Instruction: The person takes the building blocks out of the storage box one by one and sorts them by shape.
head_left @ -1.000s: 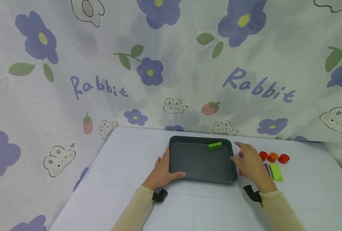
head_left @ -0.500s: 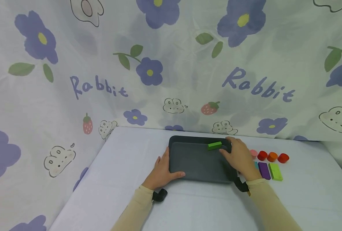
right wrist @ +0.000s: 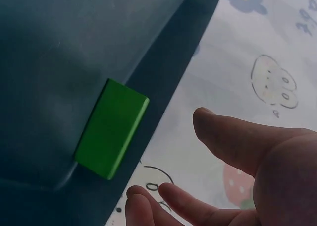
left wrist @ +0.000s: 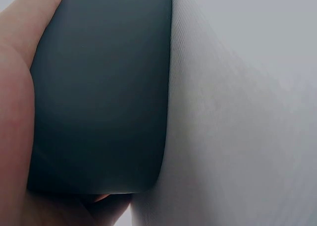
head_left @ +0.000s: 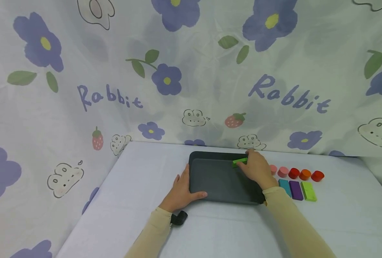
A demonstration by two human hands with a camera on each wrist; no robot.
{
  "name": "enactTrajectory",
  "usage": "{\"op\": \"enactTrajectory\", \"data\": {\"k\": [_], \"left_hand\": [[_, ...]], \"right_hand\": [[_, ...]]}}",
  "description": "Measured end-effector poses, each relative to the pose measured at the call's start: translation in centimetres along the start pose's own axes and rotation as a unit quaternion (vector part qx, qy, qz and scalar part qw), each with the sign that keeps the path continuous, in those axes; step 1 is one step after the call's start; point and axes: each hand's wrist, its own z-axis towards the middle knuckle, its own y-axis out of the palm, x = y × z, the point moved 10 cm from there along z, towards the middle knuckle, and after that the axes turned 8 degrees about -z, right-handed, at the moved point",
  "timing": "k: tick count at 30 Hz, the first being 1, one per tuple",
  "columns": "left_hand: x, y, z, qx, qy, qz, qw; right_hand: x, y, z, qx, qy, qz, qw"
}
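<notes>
A dark grey baking tray [head_left: 216,181] with rounded corners lies on the white table in the head view. My left hand [head_left: 179,195] holds its near left corner, fingers along the left side and thumb over the front rim. In the left wrist view the tray [left wrist: 104,97] fills the space beside that hand. A green rectangular block [head_left: 238,162] lies at the tray's far right corner. Over that corner is my right hand [head_left: 258,170]. In the right wrist view the thumb and fingers stand apart, and the block [right wrist: 113,131] lies beside them, untouched.
Right of the tray stand several round pieces, among them a pink one [head_left: 283,172], a red one [head_left: 294,173] and an orange one [head_left: 305,174]. In front lie blue [head_left: 285,187], purple [head_left: 296,190] and lime [head_left: 308,191] blocks. A patterned cloth [head_left: 197,82] hangs behind.
My right hand has moved left from beside the tray to above its far right corner, near the green block, uncovering the pink pieces and the blue block. The left hand stays put.
</notes>
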Motion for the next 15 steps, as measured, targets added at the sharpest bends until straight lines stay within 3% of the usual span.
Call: {"op": "enactTrajectory", "data": {"k": [15], "left_hand": [[0.2,-0.1,0.0,0.005,0.006,0.005,1.0000]], "right_hand": [[0.5,2.1,1.1,-0.031,0.034,-0.038,0.9982]]}}
